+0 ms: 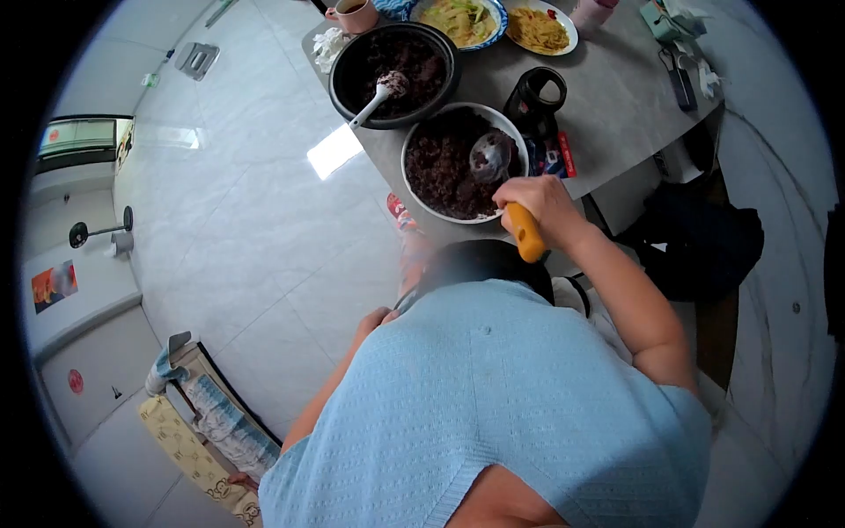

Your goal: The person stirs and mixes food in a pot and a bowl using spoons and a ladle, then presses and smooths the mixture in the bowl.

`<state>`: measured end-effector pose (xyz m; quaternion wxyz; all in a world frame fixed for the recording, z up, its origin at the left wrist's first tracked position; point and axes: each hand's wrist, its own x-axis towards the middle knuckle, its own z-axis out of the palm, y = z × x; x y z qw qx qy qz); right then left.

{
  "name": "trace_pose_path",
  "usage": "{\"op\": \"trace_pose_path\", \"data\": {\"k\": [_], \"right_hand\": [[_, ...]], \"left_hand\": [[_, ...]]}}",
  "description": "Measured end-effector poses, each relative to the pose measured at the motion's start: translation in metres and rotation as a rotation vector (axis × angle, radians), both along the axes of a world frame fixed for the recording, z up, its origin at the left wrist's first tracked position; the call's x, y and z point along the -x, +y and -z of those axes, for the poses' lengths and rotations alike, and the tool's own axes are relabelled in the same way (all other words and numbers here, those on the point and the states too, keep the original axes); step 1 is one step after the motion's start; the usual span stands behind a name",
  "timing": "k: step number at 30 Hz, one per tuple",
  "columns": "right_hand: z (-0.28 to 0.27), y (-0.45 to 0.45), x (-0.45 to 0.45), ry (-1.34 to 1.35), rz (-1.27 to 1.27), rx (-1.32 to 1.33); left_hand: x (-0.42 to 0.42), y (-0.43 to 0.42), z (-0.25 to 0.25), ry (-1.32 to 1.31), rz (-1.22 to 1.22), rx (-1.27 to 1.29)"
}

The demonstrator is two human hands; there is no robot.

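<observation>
My right hand (547, 209) is closed around the yellow handle of a large metal serving spoon (491, 158). The spoon's rounded head rests on dark, reddish-brown sticky rice-like food (444, 167), which fills a white bowl (407, 183) at the table's near corner. Down by my left side, at the edge of my light blue top, is my left hand (377, 319); its fingers are mostly hidden. A black pot (339, 99) beside the bowl holds similar dark food, and a white rice paddle (374, 104) leans in it.
On the grey table (616, 97) stand a plate of noodle-like shreds (539, 31), a dish of greens (462, 19), a black jar (534, 97), a pink mug (354, 15) and crumpled tissue (328, 46). Dark cloth (704, 238) lies at right; a cloth-covered chair (220, 422) stands lower left.
</observation>
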<state>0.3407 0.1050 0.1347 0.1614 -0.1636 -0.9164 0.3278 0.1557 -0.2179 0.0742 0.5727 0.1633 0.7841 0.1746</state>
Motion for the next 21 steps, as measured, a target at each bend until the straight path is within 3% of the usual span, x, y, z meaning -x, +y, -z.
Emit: {"op": "trace_pose_path", "data": {"k": [2, 5, 7, 10, 12, 17, 21], "right_hand": [[0.008, -0.007, -0.002, 0.000, -0.042, 0.053], [0.028, -0.009, 0.000, -0.013, 0.021, -0.006], [0.021, -0.005, 0.003, -0.005, 0.021, -0.038], [-0.001, -0.008, 0.000, -0.009, 0.027, -0.032], [-0.005, -0.013, -0.002, 0.092, -0.035, -0.054], [0.023, -0.008, 0.006, -0.053, -0.026, -0.128], [-0.006, -0.006, 0.000, 0.014, -0.046, -0.034]], "left_hand": [[-0.002, -0.006, 0.001, -0.058, 0.030, 0.043], [-0.012, -0.012, 0.004, -0.008, -0.136, -0.025], [-0.010, -0.017, 0.018, -0.155, -0.356, -0.193], [-0.004, -0.021, 0.013, -0.057, -0.148, -0.085], [-0.005, -0.035, 0.025, -0.077, -0.148, -0.076], [0.000, -0.061, 0.030, -0.164, -0.176, -0.059], [0.002, -0.070, 0.026, -0.213, -0.199, -0.045]]}}
